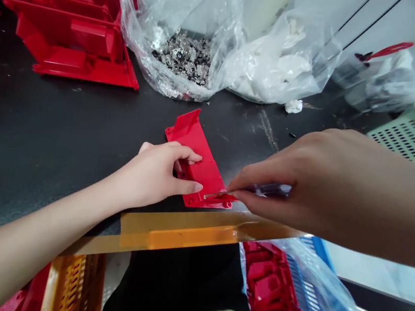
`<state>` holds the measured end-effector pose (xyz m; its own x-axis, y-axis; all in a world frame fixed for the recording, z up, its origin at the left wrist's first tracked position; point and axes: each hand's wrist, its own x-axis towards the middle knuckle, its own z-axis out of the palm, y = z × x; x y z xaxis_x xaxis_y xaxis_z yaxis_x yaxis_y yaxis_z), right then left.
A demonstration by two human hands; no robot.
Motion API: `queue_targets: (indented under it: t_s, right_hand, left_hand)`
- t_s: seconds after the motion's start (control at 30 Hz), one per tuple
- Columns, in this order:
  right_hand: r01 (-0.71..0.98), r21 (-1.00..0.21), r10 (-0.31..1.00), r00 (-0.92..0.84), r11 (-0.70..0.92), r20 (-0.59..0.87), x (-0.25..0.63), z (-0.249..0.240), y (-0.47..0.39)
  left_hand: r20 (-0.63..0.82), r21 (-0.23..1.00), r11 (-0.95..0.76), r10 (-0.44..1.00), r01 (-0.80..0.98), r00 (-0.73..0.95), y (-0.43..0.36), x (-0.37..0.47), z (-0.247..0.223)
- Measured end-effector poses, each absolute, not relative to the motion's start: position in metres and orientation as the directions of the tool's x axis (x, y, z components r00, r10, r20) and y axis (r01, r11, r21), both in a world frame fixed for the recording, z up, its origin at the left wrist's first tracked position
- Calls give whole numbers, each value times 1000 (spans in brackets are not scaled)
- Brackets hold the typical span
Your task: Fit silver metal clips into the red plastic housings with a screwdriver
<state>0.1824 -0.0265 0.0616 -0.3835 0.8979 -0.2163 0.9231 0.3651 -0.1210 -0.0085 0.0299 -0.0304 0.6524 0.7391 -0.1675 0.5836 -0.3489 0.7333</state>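
A red plastic panel (197,141) lies on the dark worktop close to its front edge, with a raised flap at the far end. My left hand (154,172) rests over its left side, thumb and curled fingers pressing the panel and holding it in place. Between the thumb and fingers of my right hand (315,180) is a slim tool that looks like a screwdriver (269,188), with a thin metal shaft and a dark, glossy handle. Its tip touches or hovers just over the panel's near end, by my left thumb; I cannot tell which.
Stacked red plastic parts (82,49) stand at the back left. A clear bag of small metal clips (186,55) sits behind the panel, beside a bag of white pieces (272,67). A pale green basket (407,138) is at right. Tape (189,235) covers the worktop edge, above an orange crate (71,290).
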Motion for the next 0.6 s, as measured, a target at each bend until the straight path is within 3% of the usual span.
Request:
queue_targets:
  t_s: [0.1, 0.17, 0.6]
  right_hand:
    - [899, 67, 864, -393, 433, -315, 181, 63, -25]
    - [889, 111, 859, -386, 443, -336, 180, 64, -25]
    - [834, 141, 818, -466, 533, -336, 164, 67, -9]
  left_hand:
    - [-175, 734, -341, 741, 588, 648, 30, -8, -31]
    - [-178, 736, -340, 738, 586, 651, 30, -9, -30]
    - [-189, 746, -319, 741, 585, 644, 29, -7, -31]
